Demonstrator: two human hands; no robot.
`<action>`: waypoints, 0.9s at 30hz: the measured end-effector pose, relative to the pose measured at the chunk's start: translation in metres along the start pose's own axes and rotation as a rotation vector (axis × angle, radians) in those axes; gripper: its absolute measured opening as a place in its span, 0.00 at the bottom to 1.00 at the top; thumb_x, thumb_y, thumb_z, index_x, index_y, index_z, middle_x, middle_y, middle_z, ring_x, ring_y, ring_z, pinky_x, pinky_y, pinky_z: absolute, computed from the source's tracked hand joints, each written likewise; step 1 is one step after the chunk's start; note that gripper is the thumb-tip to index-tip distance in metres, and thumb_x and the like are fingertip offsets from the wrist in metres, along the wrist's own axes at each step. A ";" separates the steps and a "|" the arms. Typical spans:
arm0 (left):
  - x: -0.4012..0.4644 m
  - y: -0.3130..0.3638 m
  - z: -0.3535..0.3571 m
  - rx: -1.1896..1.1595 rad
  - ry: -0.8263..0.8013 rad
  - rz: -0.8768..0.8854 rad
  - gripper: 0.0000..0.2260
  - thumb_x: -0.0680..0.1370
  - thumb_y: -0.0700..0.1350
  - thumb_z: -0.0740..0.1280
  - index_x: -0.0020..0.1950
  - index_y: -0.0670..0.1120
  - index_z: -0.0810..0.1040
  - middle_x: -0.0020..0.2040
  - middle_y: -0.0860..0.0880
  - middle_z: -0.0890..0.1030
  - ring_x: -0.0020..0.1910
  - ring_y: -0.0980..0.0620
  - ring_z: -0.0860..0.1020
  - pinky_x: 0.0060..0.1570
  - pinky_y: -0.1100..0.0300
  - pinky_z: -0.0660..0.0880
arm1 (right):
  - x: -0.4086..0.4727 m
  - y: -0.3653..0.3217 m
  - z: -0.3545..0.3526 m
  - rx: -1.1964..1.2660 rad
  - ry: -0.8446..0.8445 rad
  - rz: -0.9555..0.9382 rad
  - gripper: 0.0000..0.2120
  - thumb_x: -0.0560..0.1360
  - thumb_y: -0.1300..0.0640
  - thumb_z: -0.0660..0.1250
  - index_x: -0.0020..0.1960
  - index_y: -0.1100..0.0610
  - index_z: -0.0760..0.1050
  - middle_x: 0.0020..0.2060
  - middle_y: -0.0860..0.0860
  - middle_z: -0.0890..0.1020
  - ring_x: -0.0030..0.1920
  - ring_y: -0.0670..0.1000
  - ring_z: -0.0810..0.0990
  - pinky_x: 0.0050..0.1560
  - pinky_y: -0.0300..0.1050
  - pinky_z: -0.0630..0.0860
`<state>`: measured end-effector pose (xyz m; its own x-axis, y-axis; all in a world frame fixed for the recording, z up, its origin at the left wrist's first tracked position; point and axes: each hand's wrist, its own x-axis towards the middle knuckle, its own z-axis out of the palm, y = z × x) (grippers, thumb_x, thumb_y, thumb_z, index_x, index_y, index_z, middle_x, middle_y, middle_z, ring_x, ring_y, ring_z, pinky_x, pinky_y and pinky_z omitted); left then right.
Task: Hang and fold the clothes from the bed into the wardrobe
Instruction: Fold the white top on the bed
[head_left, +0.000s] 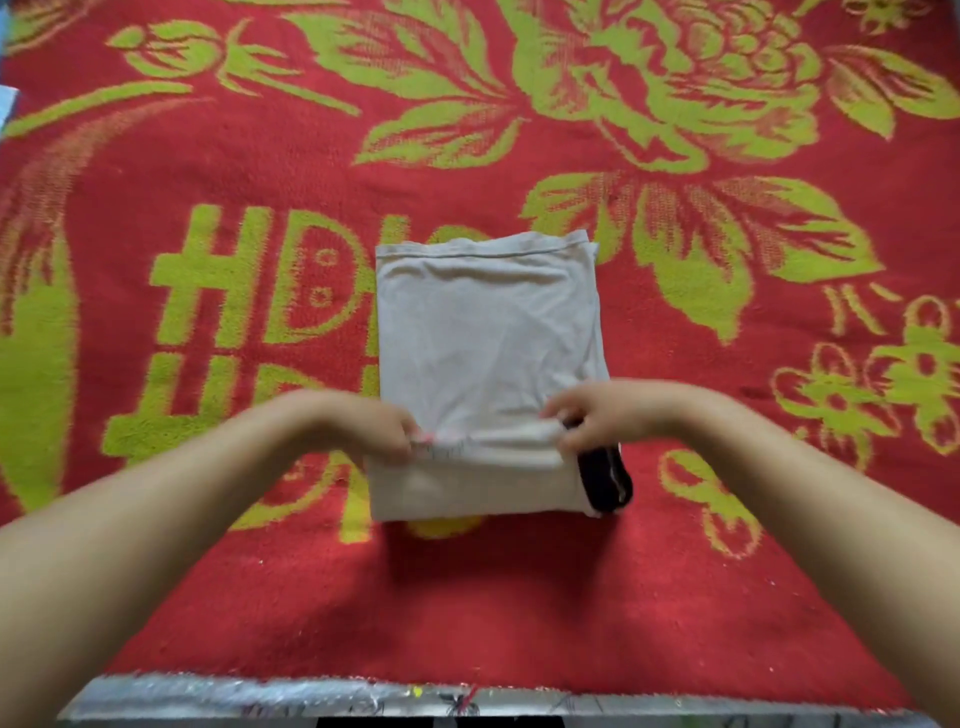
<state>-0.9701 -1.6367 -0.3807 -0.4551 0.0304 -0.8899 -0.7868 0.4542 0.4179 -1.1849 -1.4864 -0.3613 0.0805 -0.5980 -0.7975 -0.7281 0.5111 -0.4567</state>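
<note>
Grey garment (488, 332) on bed blanket (208, 156): left hand (382, 428) and right hand (587, 415) fingers pinching near fold. Advise lifting evenly, aligning edges with far hem.

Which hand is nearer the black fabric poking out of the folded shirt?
Right. The right hand grips the grey shirt's fold directly above the black fabric; the left hand holds the fold's opposite end.

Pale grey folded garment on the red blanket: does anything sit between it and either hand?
Nothing visible. The left hand and right hand already pinch a fold across the pale grey folded garment. A black cloth peeks out beneath its right edge.
</note>
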 end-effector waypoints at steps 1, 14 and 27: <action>0.008 -0.002 -0.017 -0.056 0.136 -0.016 0.12 0.75 0.34 0.57 0.35 0.46 0.73 0.33 0.51 0.72 0.30 0.55 0.70 0.29 0.63 0.66 | 0.010 0.004 -0.012 0.040 0.137 0.021 0.17 0.76 0.57 0.66 0.64 0.54 0.73 0.52 0.48 0.79 0.49 0.47 0.76 0.41 0.31 0.69; 0.114 -0.022 0.084 0.266 0.986 -0.090 0.29 0.78 0.61 0.44 0.78 0.52 0.46 0.77 0.51 0.40 0.76 0.50 0.38 0.71 0.37 0.40 | 0.086 0.049 0.096 -0.429 0.696 0.162 0.26 0.82 0.44 0.49 0.77 0.43 0.43 0.78 0.45 0.45 0.78 0.52 0.42 0.67 0.74 0.38; 0.067 -0.040 0.099 0.610 0.905 0.105 0.32 0.64 0.37 0.67 0.69 0.42 0.73 0.69 0.38 0.71 0.67 0.39 0.72 0.59 0.34 0.69 | 0.048 0.059 0.098 -0.600 0.604 0.067 0.38 0.70 0.57 0.69 0.77 0.50 0.58 0.76 0.57 0.60 0.75 0.60 0.59 0.66 0.74 0.57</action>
<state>-0.9277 -1.5647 -0.4755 -0.8417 -0.4569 -0.2877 -0.5011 0.8594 0.1014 -1.1568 -1.4246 -0.4651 -0.2283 -0.8917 -0.3908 -0.9694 0.2453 0.0065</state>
